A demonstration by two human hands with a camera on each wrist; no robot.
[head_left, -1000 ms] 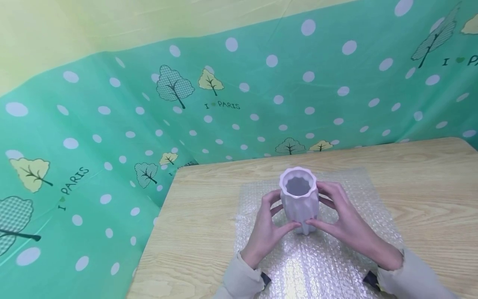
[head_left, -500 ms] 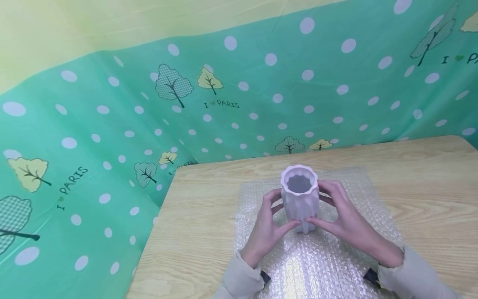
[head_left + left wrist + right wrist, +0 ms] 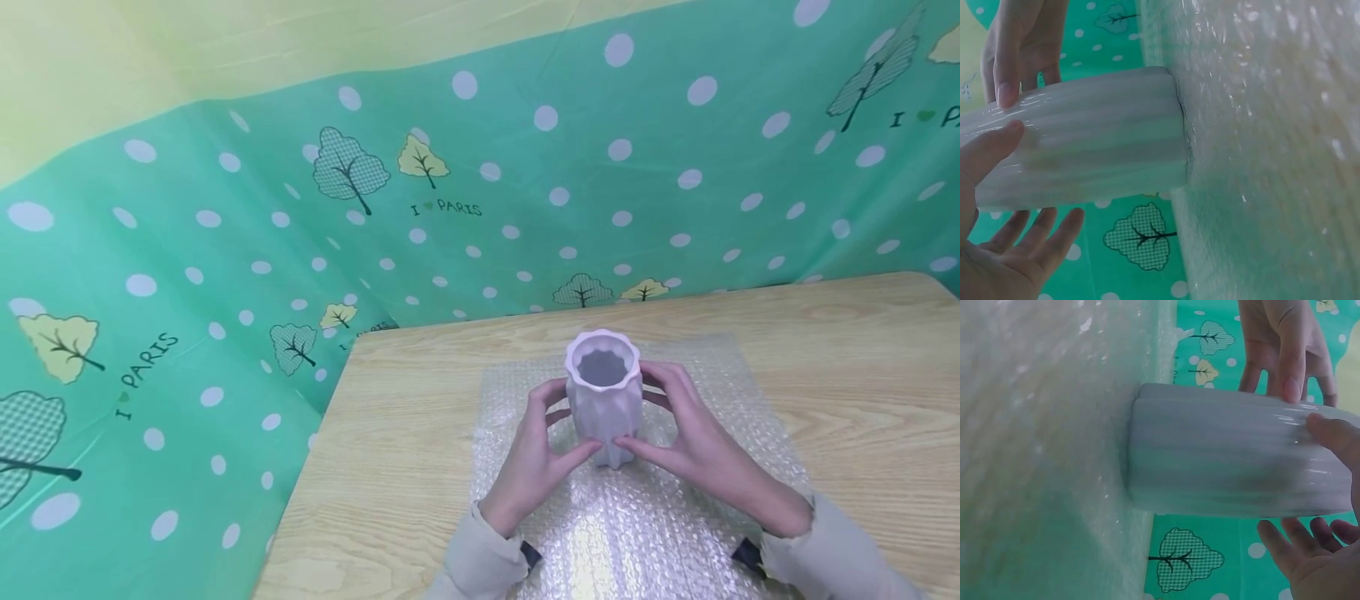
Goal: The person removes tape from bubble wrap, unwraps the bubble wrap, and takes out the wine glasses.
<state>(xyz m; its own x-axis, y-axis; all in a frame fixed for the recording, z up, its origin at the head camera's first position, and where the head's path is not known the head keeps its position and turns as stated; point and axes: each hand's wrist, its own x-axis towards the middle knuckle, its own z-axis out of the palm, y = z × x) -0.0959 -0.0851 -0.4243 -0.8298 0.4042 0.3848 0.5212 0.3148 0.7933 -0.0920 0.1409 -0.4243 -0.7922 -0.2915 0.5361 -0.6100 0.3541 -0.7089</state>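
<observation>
A white fluted vase (image 3: 606, 417) with a scalloped rim stands upright on a sheet of bubble wrap (image 3: 652, 533). From the left side, my left hand (image 3: 528, 454) holds it between thumb and fingers. My right hand (image 3: 693, 442) grips the opposite side, its thumb on the near face close to the left thumb. In the left wrist view, the base of the vase (image 3: 1104, 140) meets the bubble wrap, and the left fingers (image 3: 1054, 240) lie along its side. The right wrist view has the right hand (image 3: 1316, 562) at the vase's wall, with the fingertips hardly bent.
The bubble wrap lies flat on a light wooden table (image 3: 397, 467), whose far edge runs along a green dotted curtain (image 3: 480, 200). Dark straps (image 3: 748, 557) show at the cuffs of both pale sleeves (image 3: 832, 550).
Between the hands the vase has shifted very slightly to the right and away from me. Both hands keep nearly the same place and hold.
</observation>
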